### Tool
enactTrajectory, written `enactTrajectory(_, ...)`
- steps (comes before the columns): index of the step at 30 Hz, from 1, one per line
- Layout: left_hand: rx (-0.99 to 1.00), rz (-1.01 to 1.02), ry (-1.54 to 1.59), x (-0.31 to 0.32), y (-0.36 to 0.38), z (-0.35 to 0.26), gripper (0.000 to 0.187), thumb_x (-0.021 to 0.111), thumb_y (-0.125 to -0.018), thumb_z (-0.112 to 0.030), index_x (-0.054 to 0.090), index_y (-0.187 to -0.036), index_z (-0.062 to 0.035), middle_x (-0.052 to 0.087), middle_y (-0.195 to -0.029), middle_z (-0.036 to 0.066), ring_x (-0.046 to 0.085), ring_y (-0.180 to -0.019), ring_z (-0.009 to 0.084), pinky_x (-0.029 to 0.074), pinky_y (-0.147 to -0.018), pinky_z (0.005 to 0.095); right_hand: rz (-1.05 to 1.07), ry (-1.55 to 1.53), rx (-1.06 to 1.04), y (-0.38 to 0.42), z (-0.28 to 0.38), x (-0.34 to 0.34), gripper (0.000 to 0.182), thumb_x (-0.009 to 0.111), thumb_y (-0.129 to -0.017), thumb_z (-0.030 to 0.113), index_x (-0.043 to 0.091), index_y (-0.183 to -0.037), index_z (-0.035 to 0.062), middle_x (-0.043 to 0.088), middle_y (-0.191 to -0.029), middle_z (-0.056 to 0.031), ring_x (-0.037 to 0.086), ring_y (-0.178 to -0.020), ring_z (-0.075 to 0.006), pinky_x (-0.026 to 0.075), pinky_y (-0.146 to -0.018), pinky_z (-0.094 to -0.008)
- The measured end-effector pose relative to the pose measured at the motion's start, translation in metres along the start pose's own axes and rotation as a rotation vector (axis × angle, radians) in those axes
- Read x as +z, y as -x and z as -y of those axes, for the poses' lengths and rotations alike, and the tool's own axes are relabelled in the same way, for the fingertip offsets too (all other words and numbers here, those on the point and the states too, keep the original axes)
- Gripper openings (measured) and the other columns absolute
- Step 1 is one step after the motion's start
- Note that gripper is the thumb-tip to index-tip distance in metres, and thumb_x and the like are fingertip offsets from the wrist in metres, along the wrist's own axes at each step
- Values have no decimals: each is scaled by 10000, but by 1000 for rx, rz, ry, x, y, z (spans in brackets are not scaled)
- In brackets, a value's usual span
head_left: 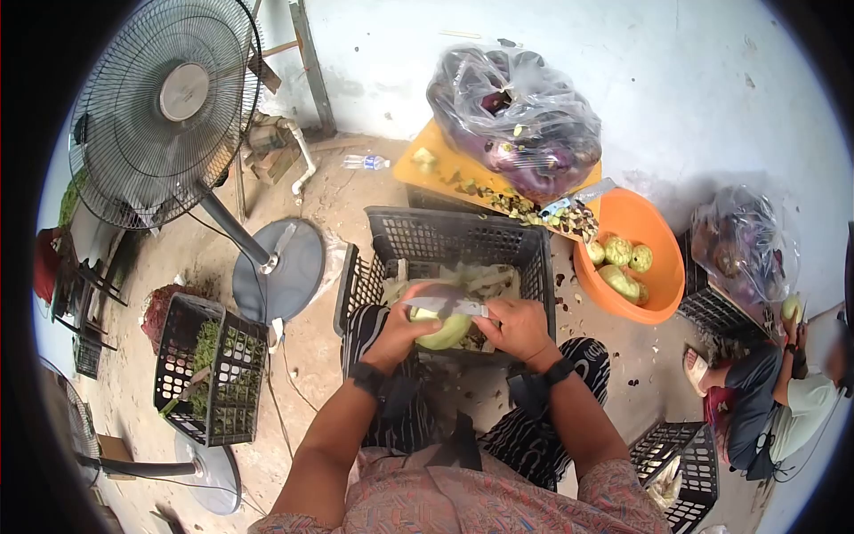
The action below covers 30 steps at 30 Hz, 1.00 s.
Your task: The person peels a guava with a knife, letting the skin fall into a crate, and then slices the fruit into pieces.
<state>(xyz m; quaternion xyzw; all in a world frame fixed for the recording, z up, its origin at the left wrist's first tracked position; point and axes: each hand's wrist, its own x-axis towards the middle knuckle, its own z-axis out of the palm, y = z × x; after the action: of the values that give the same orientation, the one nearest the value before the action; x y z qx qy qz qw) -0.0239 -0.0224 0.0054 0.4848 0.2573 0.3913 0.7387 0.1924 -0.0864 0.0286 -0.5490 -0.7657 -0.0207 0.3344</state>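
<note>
A pale green, round vegetable (443, 332) is in my left hand (403, 327), its fingers wrapped round the left side and top. My right hand (519, 327) is closed on the handle of a knife (442, 305), whose blade lies across the top of the vegetable and points left. Both hands are over a black crate (460, 233) that holds pale peelings. The cut state of the underside is hidden.
Behind the crate, a yellow board (433, 172) bears scraps and a bag of purple vegetables (525, 125). An orange basin (652, 307) holds several peeled ones. A fan (185, 92) and a crate of greens (211, 367) stand left. Another person (805, 405) sits far right.
</note>
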Motion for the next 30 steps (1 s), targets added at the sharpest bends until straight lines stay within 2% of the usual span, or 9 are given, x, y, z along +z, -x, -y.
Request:
enactTrajectory(4, 3, 23, 5, -2, 1, 0, 653, 730, -698, -77, 481, -1301, -36, 566, -1202, 48, 517, -1122, 154, 387, -994, 297, 13, 17, 16, 0, -2, -1, 191, 712, -765, 259, 628, -767, 87, 609, -649, -56, 610, -566, -267, 479, -502, -364)
enactTrajectory(6, -3, 22, -12, -3, 1, 2, 657, 732, -694, -81, 482, -1300, -36, 566, -1202, 48, 517, -1122, 153, 385, -995, 295, -36, -7, 4, 1, -2, 1, 276, 692, -781, 319, 537, -668, 121, 556, -603, -53, 576, -542, -266, 448, -487, -393)
enactTrajectory(13, 5, 15, -29, -5, 1, 2, 662, 729, -683, -67, 481, -1296, -35, 563, -1201, 48, 515, -1122, 149, 386, -993, 293, -44, 2, 12, 2, -1, 1, 285, 697, -777, 325, 534, -666, 119, 554, -599, -51, 577, -543, -266, 449, -488, -393)
enactTrajectory(15, 7, 22, -83, -5, 0, 2, 668, 726, -678, -52, 476, -1297, -32, 564, -1195, 52, 516, -1119, 149, 388, -991, 291, 1, 4, -9, 0, 1, 0, 183, 715, -763, 247, 627, -749, 87, 609, -646, -58, 605, -555, -272, 476, -494, -362)
enactTrajectory(18, 17, -6, -118, -3, -2, 3, 703, 741, -635, -64, 481, -1287, -19, 578, -1164, 53, 539, -1086, 159, 409, -977, 292, 5, -27, 13, 2, 0, 2, 189, 712, -767, 253, 628, -741, 85, 611, -646, -62, 606, -558, -274, 475, -493, -361)
enactTrajectory(22, 17, 6, -99, -3, 0, 2, 709, 744, -633, -57, 474, -1288, -18, 579, -1165, 56, 537, -1094, 162, 407, -983, 295, 23, -19, 4, 0, -2, 1, 196, 709, -771, 258, 623, -726, 87, 607, -632, -66, 606, -554, -278, 472, -492, -365)
enactTrajectory(24, 13, -1, -25, -5, 1, 4, 709, 755, -665, -41, 458, -1309, -43, 563, -1178, 51, 530, -1100, 152, 408, -980, 293, -23, -50, 51, 1, -4, 2, 301, 688, -789, 323, 528, -654, 106, 560, -601, -74, 583, -548, -285, 440, -486, -398)
enactTrajectory(30, 11, 0, -14, -8, 2, 7, 722, 754, -665, -31, 450, -1320, -57, 559, -1184, 54, 536, -1101, 159, 424, -968, 300, -12, -29, 52, 1, -6, 0, 314, 685, -792, 330, 525, -643, 104, 561, -600, -77, 583, -548, -290, 442, -492, -403)
